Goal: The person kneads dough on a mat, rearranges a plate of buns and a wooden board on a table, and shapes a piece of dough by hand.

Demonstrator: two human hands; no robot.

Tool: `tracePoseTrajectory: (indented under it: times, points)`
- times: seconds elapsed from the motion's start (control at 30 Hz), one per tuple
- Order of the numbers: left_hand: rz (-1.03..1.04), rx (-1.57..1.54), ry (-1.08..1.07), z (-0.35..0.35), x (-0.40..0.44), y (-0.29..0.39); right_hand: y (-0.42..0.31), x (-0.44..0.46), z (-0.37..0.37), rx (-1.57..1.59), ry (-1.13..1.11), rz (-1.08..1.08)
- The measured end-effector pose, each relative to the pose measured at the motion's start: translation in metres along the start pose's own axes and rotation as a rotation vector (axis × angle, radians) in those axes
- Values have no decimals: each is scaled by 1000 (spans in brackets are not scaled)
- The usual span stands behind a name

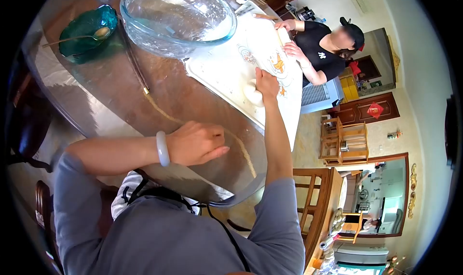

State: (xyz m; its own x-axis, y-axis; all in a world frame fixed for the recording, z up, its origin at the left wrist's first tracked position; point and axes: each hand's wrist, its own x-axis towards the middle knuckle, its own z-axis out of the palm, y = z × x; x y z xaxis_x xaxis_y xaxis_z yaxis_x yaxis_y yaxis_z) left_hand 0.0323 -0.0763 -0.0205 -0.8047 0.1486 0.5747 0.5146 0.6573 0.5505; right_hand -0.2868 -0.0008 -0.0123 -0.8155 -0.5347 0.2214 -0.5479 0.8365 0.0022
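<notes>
My right hand point(267, 84) is closed over a smooth white lump of dough point(252, 93). The dough rests on a white board with cartoon prints point(226, 80), and part of it is hidden under my fingers. My left hand point(197, 142), with a pale bangle point(163, 148) at the wrist, is held near the table's front edge. Its fingers are curled in and the thumb lies alongside them; I see nothing in it. Beyond the board's near edge stands a large clear glass bowl point(176, 46), with residue on its walls.
A green glass bowl point(79, 51) holds a spoon point(101, 33). Dark chopsticks point(132, 58) lie beside it on the brown table point(111, 92). Across the board, a person in a black shirt point(320, 51) has both hands on another piece of dough point(283, 36). Wooden chairs point(342, 140) stand farther off.
</notes>
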Motion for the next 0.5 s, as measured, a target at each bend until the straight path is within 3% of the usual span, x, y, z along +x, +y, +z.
tracePoseTrajectory:
  times: [0.03, 0.13, 0.17, 0.27, 0.4, 0.5]
  points:
    - [0, 7, 6, 0, 0, -2, -2, -7, -6, 45, -31, -14]
    - [11, 39, 31, -1, -1, -4, 23, -3, -5, 796, -267, 142]
    - [11, 47, 28, -1, -1, -4, 33, -7, -7, 1064, -249, 180]
    - [4, 48, 10, 1, -1, -5, 30, -39, -35, 844, -205, 41]
    - [-26, 25, -18, -3, -1, -1, -9, -85, -35, 175, 285, -213]
    - [-2, 25, 28, 1, 1, -3, -19, -82, -27, 34, 361, -291]
